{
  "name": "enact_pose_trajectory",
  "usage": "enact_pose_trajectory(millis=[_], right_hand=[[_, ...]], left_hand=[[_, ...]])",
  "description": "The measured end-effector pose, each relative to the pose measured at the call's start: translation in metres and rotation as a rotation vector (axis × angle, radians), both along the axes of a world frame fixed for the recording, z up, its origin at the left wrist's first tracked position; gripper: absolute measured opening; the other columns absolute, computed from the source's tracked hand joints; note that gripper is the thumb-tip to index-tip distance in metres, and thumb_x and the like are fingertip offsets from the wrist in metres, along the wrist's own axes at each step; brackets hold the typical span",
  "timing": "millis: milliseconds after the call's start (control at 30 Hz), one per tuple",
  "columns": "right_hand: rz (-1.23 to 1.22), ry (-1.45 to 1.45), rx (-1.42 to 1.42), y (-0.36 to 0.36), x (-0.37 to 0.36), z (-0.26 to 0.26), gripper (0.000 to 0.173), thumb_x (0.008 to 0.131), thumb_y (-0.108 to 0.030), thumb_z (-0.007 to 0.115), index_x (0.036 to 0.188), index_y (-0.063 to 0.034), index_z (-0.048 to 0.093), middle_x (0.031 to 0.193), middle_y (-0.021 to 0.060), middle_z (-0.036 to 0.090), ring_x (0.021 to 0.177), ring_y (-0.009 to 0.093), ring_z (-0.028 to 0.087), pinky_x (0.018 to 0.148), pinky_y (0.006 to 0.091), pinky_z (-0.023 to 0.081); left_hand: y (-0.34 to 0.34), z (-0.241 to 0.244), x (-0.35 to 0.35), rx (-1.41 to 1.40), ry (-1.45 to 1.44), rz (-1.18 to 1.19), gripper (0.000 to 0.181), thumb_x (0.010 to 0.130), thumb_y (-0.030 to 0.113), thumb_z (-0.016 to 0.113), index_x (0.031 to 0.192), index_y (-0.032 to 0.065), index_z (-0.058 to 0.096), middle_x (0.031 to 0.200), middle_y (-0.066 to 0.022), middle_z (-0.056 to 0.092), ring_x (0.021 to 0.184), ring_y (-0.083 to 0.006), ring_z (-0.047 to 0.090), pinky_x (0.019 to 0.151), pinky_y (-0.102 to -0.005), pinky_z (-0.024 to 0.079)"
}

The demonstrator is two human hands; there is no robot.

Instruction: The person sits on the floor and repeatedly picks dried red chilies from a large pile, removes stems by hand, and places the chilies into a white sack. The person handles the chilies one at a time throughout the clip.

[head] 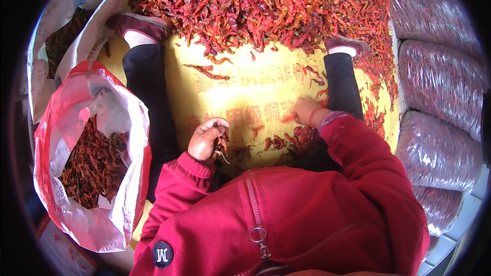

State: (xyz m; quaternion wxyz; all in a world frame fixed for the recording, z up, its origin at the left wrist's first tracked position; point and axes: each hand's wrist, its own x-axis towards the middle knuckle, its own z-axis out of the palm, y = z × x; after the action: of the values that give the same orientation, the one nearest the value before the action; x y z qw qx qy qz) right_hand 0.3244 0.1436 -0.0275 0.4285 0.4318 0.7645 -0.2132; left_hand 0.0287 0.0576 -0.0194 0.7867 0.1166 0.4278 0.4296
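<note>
My left hand (205, 140) is closed around a few dried chilli peppers (221, 148), some pale stems poking out below the fingers. To the right my right hand (308, 111) is blurred above the yellow woven sheet (230, 94), fingers curled; whether a pepper is between them I cannot tell. A small heap of dark red chillies (303, 138) lies just below it, close to my lap. Beyond both hands a large pile of dried red chillies (261, 7) spreads over the sheet, with a few loose chillies (207, 72) nearer to me.
An open red-and-white woven sack (134, 184), partly filled with darker chillies (94, 165), stands at my left. Another white sack (92, 30) is behind it. Packed clear plastic bags of chillies (439, 149) line the right side. My outstretched legs (144, 84) flank the sheet.
</note>
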Motion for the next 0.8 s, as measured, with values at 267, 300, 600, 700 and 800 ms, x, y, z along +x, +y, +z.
enact_pose_trajectory(millis=[267, 300, 600, 700, 800], right_hand=[[0.139, 0.069, -0.097, 0.012, 0.020, 0.013, 0.020, 0.064, -0.018, 0.052, 0.078, -0.0053, 0.058, 0.076, 0.0156, 0.057, 0.076, 0.031, 0.054, 0.068, 0.0375, 0.043], [-0.006, 0.201, -0.010, 0.028, 0.016, 0.014, 0.018, 0.067, -0.017, 0.049, 0.076, -0.0035, 0.056, 0.074, 0.0172, 0.055, 0.072, 0.033, 0.053, 0.066, 0.0394, 0.042], [-0.232, 0.763, 0.947, 0.192, -0.102, 0.090, 0.029, 0.074, -0.023, 0.051, 0.097, -0.0041, 0.049, 0.092, 0.0151, 0.052, 0.086, 0.028, 0.050, 0.075, 0.0361, 0.040], [-0.233, 0.643, 0.895, 0.210, -0.103, 0.075, 0.023, 0.073, -0.021, 0.053, 0.091, -0.0057, 0.052, 0.089, 0.0127, 0.052, 0.084, 0.028, 0.051, 0.075, 0.0363, 0.040], [-0.292, 0.760, 0.878, 0.199, -0.101, 0.061, 0.014, 0.072, -0.015, 0.053, 0.080, -0.0043, 0.052, 0.083, 0.0115, 0.053, 0.076, 0.026, 0.052, 0.070, 0.0354, 0.042]], left_hand=[[0.003, 0.008, 0.002, 0.047, -0.028, -0.025, 0.011, 0.073, 0.000, 0.042, 0.073, 0.0020, 0.052, 0.058, -0.0015, 0.049, 0.048, -0.0073, 0.043, 0.045, -0.0189, 0.035], [0.003, 0.005, 0.003, 0.050, -0.036, -0.040, 0.011, 0.073, 0.000, 0.041, 0.073, 0.0021, 0.052, 0.058, -0.0016, 0.049, 0.048, -0.0074, 0.043, 0.045, -0.0189, 0.035], [0.002, -0.004, -0.001, 0.011, -0.075, -0.083, 0.012, 0.071, 0.001, 0.040, 0.073, 0.0021, 0.052, 0.060, -0.0031, 0.050, 0.054, -0.0098, 0.047, 0.052, -0.0206, 0.038], [0.005, -0.003, 0.000, 0.016, -0.090, -0.082, 0.012, 0.070, 0.001, 0.039, 0.074, 0.0009, 0.050, 0.063, -0.0055, 0.050, 0.057, -0.0124, 0.048, 0.054, -0.0219, 0.039], [0.004, -0.003, 0.001, 0.010, -0.104, -0.048, 0.012, 0.067, 0.005, 0.039, 0.071, -0.0008, 0.048, 0.066, -0.0090, 0.049, 0.058, -0.0157, 0.046, 0.053, -0.0238, 0.038]])
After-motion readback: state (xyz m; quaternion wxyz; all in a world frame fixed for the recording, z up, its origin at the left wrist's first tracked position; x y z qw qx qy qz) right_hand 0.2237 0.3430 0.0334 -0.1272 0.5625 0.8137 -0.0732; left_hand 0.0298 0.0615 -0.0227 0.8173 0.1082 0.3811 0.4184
